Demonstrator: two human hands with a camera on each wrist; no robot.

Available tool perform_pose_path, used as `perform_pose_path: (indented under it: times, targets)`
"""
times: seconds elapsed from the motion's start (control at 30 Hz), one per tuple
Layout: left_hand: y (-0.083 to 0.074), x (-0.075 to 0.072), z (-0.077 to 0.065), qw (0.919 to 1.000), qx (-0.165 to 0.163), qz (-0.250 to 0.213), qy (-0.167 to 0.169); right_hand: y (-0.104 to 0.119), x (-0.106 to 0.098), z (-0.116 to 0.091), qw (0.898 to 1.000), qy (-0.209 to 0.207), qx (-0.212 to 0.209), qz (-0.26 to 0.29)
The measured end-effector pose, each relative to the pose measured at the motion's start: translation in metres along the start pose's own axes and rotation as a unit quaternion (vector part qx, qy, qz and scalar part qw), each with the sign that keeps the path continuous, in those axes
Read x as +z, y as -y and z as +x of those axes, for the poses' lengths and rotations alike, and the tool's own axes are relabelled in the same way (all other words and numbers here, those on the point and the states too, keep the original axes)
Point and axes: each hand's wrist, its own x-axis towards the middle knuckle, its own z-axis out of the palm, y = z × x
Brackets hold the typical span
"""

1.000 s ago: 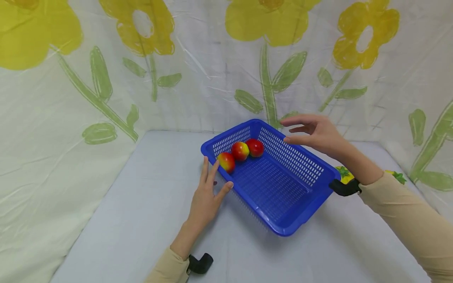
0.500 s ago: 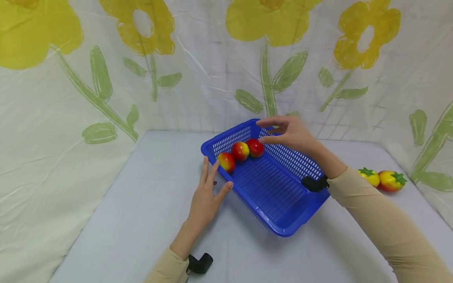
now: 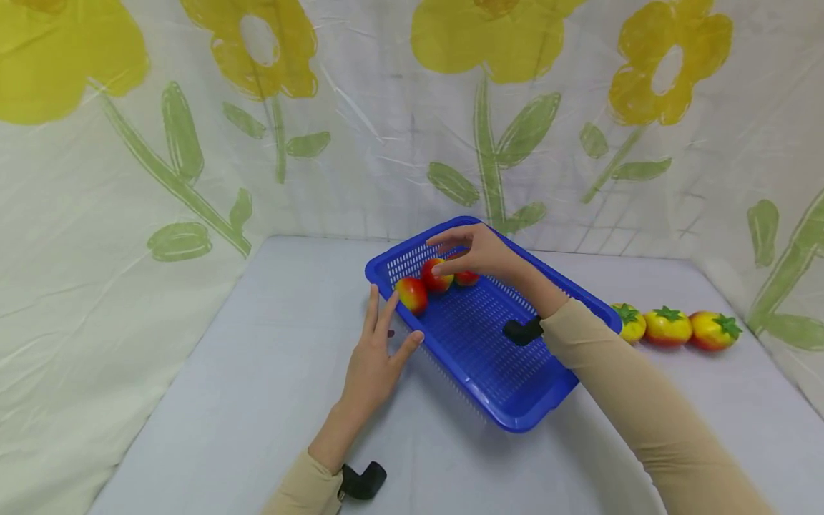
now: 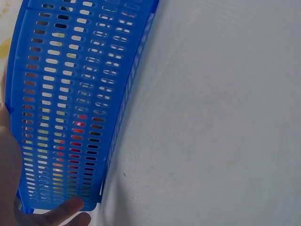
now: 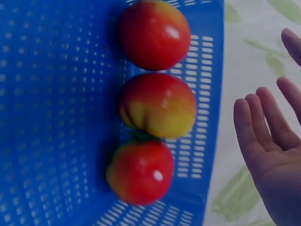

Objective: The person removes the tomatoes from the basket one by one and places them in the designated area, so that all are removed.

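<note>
The blue plastic basket (image 3: 513,420) stands at a slant on the table. Three red-and-yellow, tomato-like fruits (image 3: 410,296) lie in a row at its far left end; the right wrist view shows these fruits (image 5: 157,106) from above. My left hand (image 3: 368,368) rests at the basket's left side with fingers extended near the rim; in the left wrist view its fingertips are by the basket wall (image 4: 70,103). My right hand (image 3: 489,254) hovers above the fruits, fingers loosely bent and thumb apart, holding nothing. It partly hides the rightmost fruit (image 3: 467,278).
To the basket's right, three more such fruits with green leafy tops (image 3: 667,326) lie in a row on the white-covered table (image 3: 257,372). The basket's rim partly hides the nearest one. A white curtain (image 3: 373,143) with painted yellow flowers hangs behind.
My right hand has moved left across the basket, from its right rim to over the fruits. The fruits on the right have come into fuller view. The left hand and basket have stayed put.
</note>
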Motion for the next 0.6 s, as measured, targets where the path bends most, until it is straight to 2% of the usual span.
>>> perform_pose_path:
  times: [0.13, 0.3, 0.5, 0.6]
  targets:
    - [0.000, 0.000, 0.000, 1.0000, 0.003, -0.002, -0.002, -0.006, 0.014, 0.013, 1.000, 0.031, -0.005, -0.001]
    - [0.000, 0.000, -0.001, 0.9999, 0.007, -0.006, -0.008, -0.006, 0.027, 0.020, 0.997, 0.071, -0.015, -0.015]
    - [0.000, 0.001, -0.001, 0.9999, 0.011, -0.004, -0.009, -0.011, 0.032, 0.020, 0.996, 0.086, 0.014, 0.008]
    - [-0.001, 0.000, 0.000, 0.9999, 0.011, -0.002, -0.009, -0.015, 0.034, 0.020, 0.995, 0.091, 0.015, 0.029]
